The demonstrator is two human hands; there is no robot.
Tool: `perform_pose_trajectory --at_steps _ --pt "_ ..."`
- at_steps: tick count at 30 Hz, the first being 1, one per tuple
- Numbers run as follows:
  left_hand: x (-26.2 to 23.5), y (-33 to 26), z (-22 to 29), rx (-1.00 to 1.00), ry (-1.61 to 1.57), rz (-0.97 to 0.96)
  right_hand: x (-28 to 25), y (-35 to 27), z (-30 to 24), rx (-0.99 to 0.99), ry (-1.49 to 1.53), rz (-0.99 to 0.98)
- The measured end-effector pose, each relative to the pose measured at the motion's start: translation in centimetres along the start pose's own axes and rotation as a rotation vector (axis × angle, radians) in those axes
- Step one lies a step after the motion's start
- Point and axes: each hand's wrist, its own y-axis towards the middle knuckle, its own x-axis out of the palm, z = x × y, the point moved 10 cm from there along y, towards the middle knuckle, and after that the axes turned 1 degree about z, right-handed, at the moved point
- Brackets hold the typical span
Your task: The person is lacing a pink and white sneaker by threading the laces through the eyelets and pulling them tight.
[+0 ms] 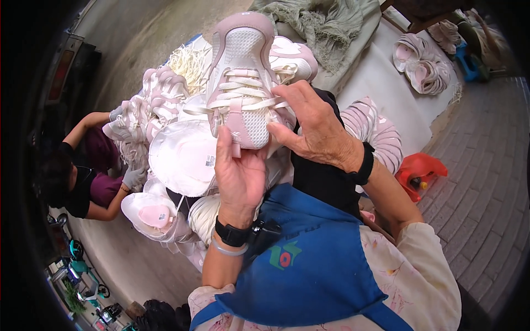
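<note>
A pink-and-white shoe upper (243, 49) is held up in front of me, its toe pointing away and cream laces (243, 88) criss-crossing its middle. My left hand (240, 174) grips its near end, thumb on top beside the pink tongue strip and the other fingers underneath. At the upper's right edge is my right hand (314, 124), with index finger and thumb on either side of a lace end; its remaining fingers are partly hidden. Just left of my left hand lies a white shoe piece with a pink insole patch (190, 157).
Piles of similar uppers (163, 99) and a bundle of loose laces (187, 66) surround the work. Stacked uppers (372, 132) sit at right, near a red plastic object (417, 174). Grey-green cloth (323, 27) lies beyond. Another person (91, 171) wearing gloves works at left.
</note>
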Motion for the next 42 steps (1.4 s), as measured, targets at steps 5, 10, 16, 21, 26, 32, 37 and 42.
perform_pose_trajectory --at_steps 5,10,16,21,26,32,37,42 --pt "-1.3 0.3 -0.5 0.062 0.149 0.064 -2.1 0.6 -2.0 -0.015 -0.153 0.134" --pt "-1.5 0.4 -0.6 0.031 0.088 0.03 -0.8 0.9 -2.7 -0.03 -0.173 0.064" --pt "-0.6 0.8 -0.9 -0.013 0.068 0.024 -0.2 1.6 -3.7 0.037 -0.313 0.036" --pt "-0.1 0.9 -1.0 -0.025 0.05 -0.001 0.7 1.5 -3.6 0.058 -0.404 -0.028" --pt "-0.1 1.2 -1.4 -0.033 0.1 -0.034 -0.2 1.2 -3.5 0.115 -0.292 -0.048" --pt "-0.8 1.3 -1.6 0.001 0.106 0.024 -2.0 0.6 -2.6 0.112 -0.181 -0.025" --pt "-1.0 1.3 -1.5 0.001 0.078 0.041 -2.4 0.1 -1.3 0.175 -0.134 0.023" --pt "-0.3 1.2 -1.2 -0.001 0.091 0.009 -3.1 0.1 -2.3 0.101 -0.191 0.084"
